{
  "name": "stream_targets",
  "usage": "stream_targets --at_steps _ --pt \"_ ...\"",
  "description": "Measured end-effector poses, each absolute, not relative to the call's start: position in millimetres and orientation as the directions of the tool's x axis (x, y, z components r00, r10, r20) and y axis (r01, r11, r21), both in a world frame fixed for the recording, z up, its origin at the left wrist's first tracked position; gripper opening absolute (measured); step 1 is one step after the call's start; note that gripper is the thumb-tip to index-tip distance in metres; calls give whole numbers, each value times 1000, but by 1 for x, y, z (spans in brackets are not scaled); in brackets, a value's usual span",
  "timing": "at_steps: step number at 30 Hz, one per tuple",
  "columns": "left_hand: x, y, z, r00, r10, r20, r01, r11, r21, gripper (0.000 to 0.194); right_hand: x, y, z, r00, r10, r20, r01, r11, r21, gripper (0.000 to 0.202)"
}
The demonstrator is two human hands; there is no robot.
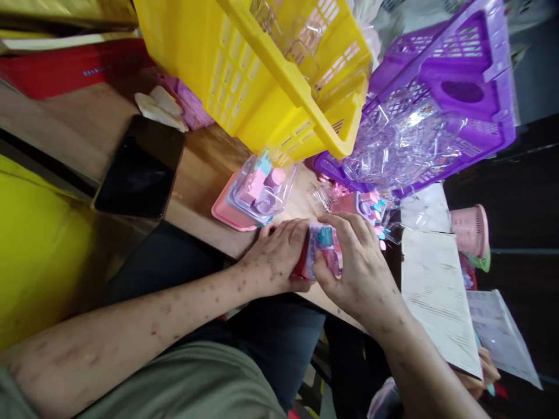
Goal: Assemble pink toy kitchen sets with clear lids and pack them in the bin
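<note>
Trousers [279, 337], dark ones, plus an olive top [187, 384] are closest to the camera, well on the near side of the yellow basket [244, 93]. Next come the hands, also on the basket's near side and a bit to its right. The left hand [276, 255] is curled mostly closed around the side of a small red box [303, 266] and has hold of it. The right hand [356, 262] arches half open over the top of that box, thumb on the near side; honestly can't tell if it's gripping or just pressing. Between them you can see a lilac tray with a teal piece [324, 235] on it.

Right in front of the basket, a domed box [233, 214] stands on the wooden surface [196, 183], pink and blue bits under its clear cover. Left of the basket there's a black slab [137, 171], looks like a phone or tablet. The basket itself has clear plastic parts in it. To its right, a purple basket [502, 87] is heaped with more clear plastic [406, 139]. Way further right of the yellow basket: white boards [437, 297], another person's hand [488, 366] and a pink bin [469, 230].
</note>
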State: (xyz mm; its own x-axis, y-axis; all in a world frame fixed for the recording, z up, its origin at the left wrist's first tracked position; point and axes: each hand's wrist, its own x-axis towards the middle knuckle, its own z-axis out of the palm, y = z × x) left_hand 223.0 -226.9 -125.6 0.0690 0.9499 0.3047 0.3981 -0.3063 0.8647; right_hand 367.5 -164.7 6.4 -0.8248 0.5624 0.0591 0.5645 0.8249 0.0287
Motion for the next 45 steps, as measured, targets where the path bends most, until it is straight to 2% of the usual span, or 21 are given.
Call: stream_targets --at_steps 4,7,12,16,19,23,27,31,36,39,41,42,44,45 --pt "222 -226 -125 70 953 294 401 -297 867 104 372 -160 13 -832 555 20 555 832 -13 51" --pt "222 -224 -127 57 958 280 400 -279 873 105 376 -152 26 -813 578 -75 581 795 -173 50" --pt "222 -224 -131 48 941 336 410 -325 852 109 371 -131 20 -617 787 2 714 562 -419 43" --pt "222 -224 -132 28 930 366 452 -338 825 113 367 -123 -1 -516 849 -112 724 363 -587 43" --pt "222 -224 -133 33 922 385 454 -357 817 116 371 -124 -8 -471 874 -121 693 281 -664 42" --pt "222 -224 -135 28 913 407 428 -379 821 120 376 -123 -12 -465 882 -81 673 292 -680 45" --pt "221 -223 -137 28 911 411 397 -388 832 118 384 -118 -19 -467 878 -101 625 248 -740 47" --pt "220 -223 -140 28 898 440 420 -410 810 113 405 -127 -20 -476 876 -77 626 276 -729 59" --pt "219 -245 -134 -92 822 563 505 -448 738 92 406 -167 -37 -420 907 2 684 319 -656 81" --pt "215 -262 -124 -96 708 700 577 -533 619 68 376 -177 -47 -408 913 14 627 292 -722 82" --pt "213 -267 -118 -4 639 769 606 -610 510 45 363 -170 -44 -439 895 77 553 337 -762 71" --pt "212 -268 -116 61 621 781 598 -650 470 36 364 -163 -41 -435 888 146 546 390 -742 65" --pt "212 -266 -112 182 631 754 544 -704 457 28 383 -143 -35 -318 886 336 653 462 -600 60" --pt "212 -265 -112 216 651 728 509 -711 485 27 399 -131 -34 -218 877 429 744 433 -508 65"
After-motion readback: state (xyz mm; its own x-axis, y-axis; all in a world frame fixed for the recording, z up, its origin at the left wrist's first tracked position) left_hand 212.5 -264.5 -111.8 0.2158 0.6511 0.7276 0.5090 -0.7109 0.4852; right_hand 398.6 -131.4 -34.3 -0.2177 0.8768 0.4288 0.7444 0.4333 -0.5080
